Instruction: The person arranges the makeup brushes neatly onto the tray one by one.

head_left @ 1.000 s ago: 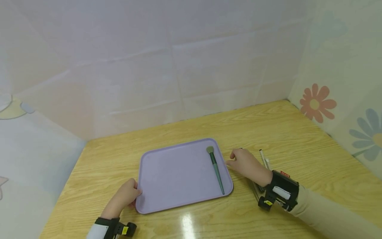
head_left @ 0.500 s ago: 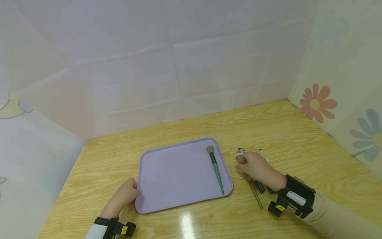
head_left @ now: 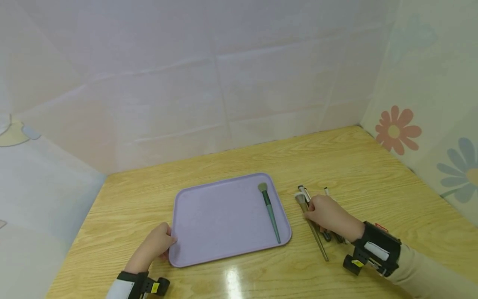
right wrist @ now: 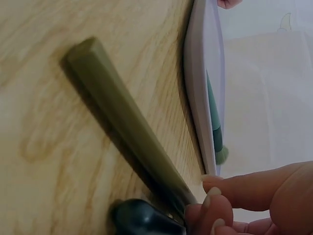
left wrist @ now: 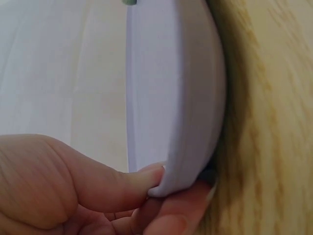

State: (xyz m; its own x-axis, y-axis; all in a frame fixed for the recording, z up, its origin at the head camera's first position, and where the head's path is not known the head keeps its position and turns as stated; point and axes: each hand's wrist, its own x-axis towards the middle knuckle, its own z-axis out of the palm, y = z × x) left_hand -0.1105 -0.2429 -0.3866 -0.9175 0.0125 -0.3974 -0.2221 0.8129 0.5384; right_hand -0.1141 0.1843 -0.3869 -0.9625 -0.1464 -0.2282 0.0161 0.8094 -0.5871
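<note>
My left hand [head_left: 158,241] pinches the near left corner of a lilac tray [head_left: 224,220], thumb [left wrist: 117,188] over the rim and fingers underneath. Inside the tray, near its right side, lies a green makeup brush [head_left: 270,211] with a pale bristle head. Right of the tray, my right hand [head_left: 328,211] is down at a makeup brush with an olive-gold handle [head_left: 319,243]. Its fingertips meet that brush below the pale bristles; whether they grip it is hidden. In the right wrist view the handle [right wrist: 127,122] runs behind the curled fingers, beside a dark rounded handle [right wrist: 146,218].
Several other brushes lie partly under the right hand, among them a white one with a black tip [head_left: 307,195] and another [head_left: 326,191] farther right. The wooden table [head_left: 209,168] meets a pale wall cloth [head_left: 168,104] at the back. A flower-printed cloth [head_left: 429,83] hangs at the right.
My right hand has drawn back from the tray's right edge, moving right to the gold-handled brush. That brush has not moved over the last half second. The left hand and tray stay put.
</note>
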